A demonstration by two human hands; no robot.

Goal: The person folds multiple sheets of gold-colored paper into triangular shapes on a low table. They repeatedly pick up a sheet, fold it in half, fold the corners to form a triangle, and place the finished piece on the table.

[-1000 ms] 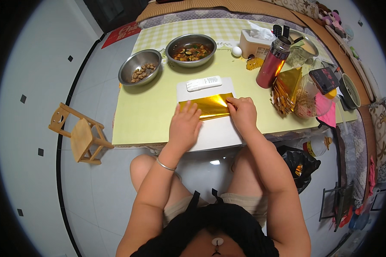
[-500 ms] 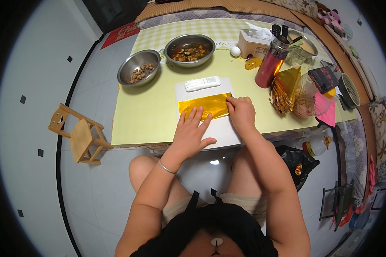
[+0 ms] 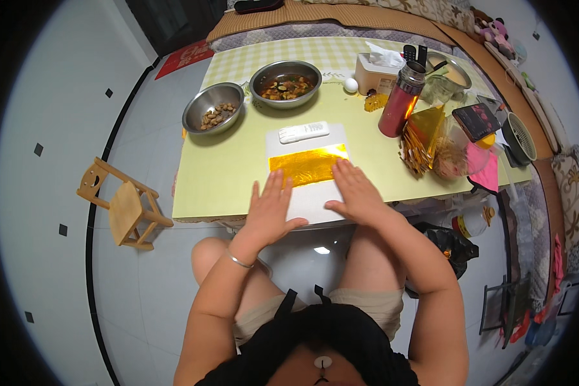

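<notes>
Both hands lie flat with fingers spread, gripping nothing. The left hand (image 3: 271,207) presses on the near part of a white board (image 3: 312,193), its fingertips just touching the near edge of the gold foil sheet (image 3: 309,165); the right hand (image 3: 355,193) rests beside it, fingers at the sheet's near right corner. The sheet itself lies just beyond both hands, spread across the middle of the board.

As I judge it, the foil looks thin and crinkled, so a palm dragged sideways could crease or tear it. The board overhangs the near edge of the yellow table (image 3: 219,180), and weight pressed on that edge might tip it toward the lap.

Counting outward: one foil sheet, one board, and one white remote-like bar (image 3: 303,132) just past the sheet. Well beyond the left hand stand two steel bowls, one with nuts (image 3: 213,114) and one with a cooked dish (image 3: 285,83). Beyond the right hand are one red flask (image 3: 402,100), one stack of gold papers (image 3: 421,138), one tissue box (image 3: 378,72) and one egg (image 3: 350,84). Far left of the left hand, on the floor, sits one small wooden chair (image 3: 123,206)
</notes>
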